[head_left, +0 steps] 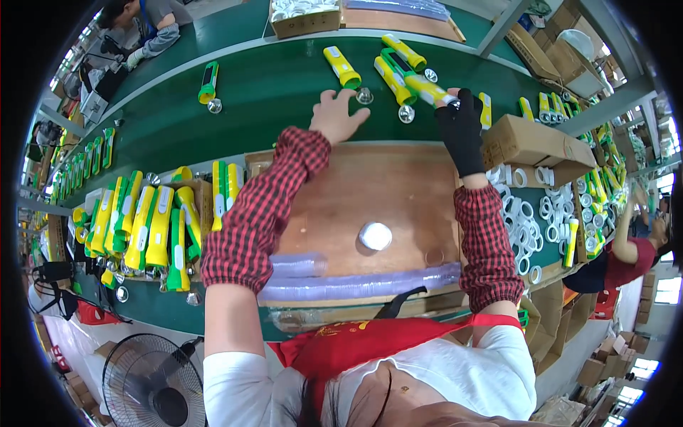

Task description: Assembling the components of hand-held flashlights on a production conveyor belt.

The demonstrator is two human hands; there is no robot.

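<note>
My left hand (340, 118), bare, reaches over the green conveyor belt (270, 92) with its fingers spread and nothing in them. Just beyond its fingertips lies a yellow flashlight (341, 67), and a shiny reflector cup (364, 95) sits beside the fingers. My right hand (461, 132), in a black glove with bare fingertips, is closed around the head end of another yellow flashlight (428, 90), which is blurred. To the left of that one, more yellow and green flashlights (393, 80) lie together, with a loose reflector cup (406, 114) close by.
In front of me is a wooden board (384, 192) with a round white piece (375, 236) and rows of clear plastic discs (363, 285). Flashlights (146, 220) are piled left. White rings (523, 220) and a cardboard box (533, 146) are right. Co-workers (153, 32) sit nearby.
</note>
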